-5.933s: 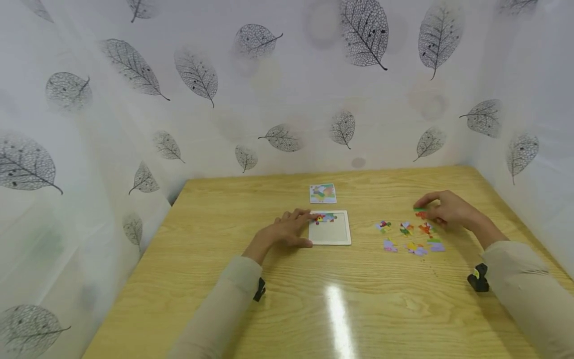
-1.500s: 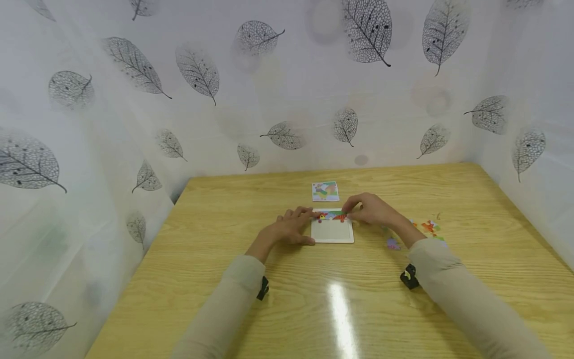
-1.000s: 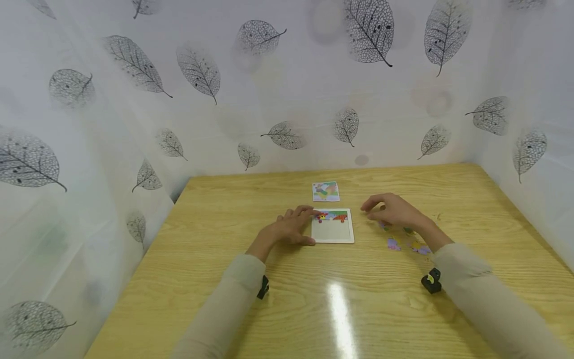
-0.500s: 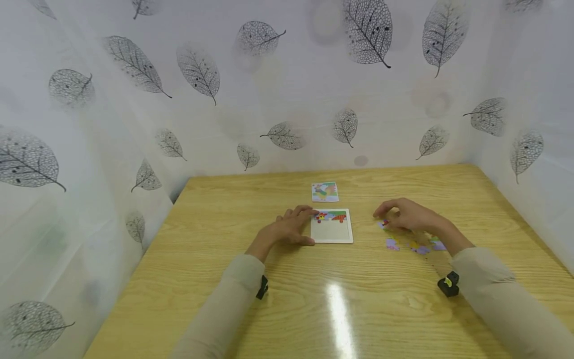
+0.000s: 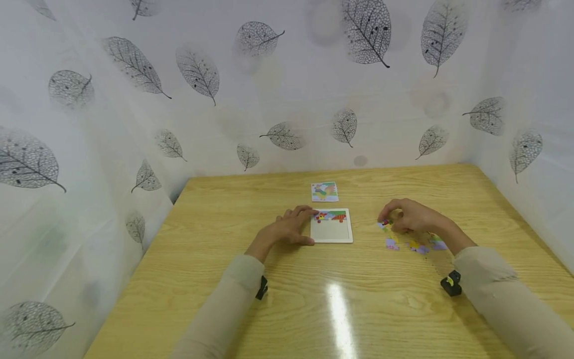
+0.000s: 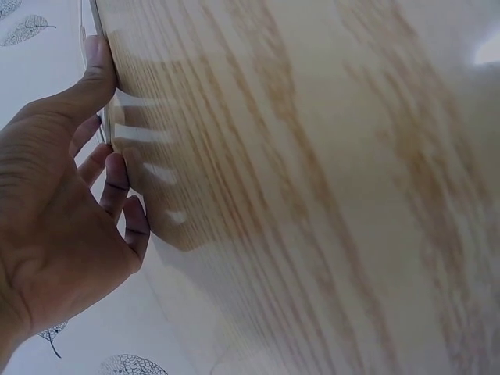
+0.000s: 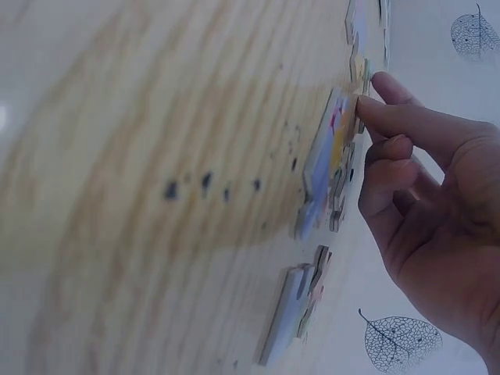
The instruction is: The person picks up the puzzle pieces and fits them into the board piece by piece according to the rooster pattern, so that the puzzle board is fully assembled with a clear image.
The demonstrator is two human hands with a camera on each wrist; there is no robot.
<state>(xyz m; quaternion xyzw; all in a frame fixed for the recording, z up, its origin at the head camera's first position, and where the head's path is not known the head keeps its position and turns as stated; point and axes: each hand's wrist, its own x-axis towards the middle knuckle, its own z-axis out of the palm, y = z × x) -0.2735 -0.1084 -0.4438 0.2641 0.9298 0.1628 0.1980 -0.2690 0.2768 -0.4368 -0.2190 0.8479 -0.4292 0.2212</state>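
Observation:
My left hand (image 5: pixel 291 228) rests at the left side of a white puzzle tray (image 5: pixel 329 241), its index fingertip on the upper left corner and its thumb at the lower left edge. Joined puzzle pieces (image 5: pixel 337 216), red, blue and green, form a strip along the tray's top. To the right, my right hand (image 5: pixel 412 217) bends over the loose pieces, thumb and index finger pinching a colourful puzzle piece (image 5: pixel 384 224) on the table. The right wrist view shows those two fingertips (image 7: pixel 369 109) at the piece's edges, the other fingers curled. The hand partly hides other pieces.
A square picture card (image 5: pixel 325 192) lies behind the tray. Nearer me than the right hand are a pink-and-lilac piece (image 5: pixel 392 244), a yellow-and-lilac piece (image 5: pixel 418 247) and a green-and-lilac piece (image 5: pixel 437 243). A leaf-printed curtain (image 5: pixel 287 99) encloses the wooden table (image 5: pixel 269 309).
My right hand carried a green-and-orange piece from the far right into the tray's top right corner, released it, then moved back right to the loose pieces. The left hand stayed at the tray.

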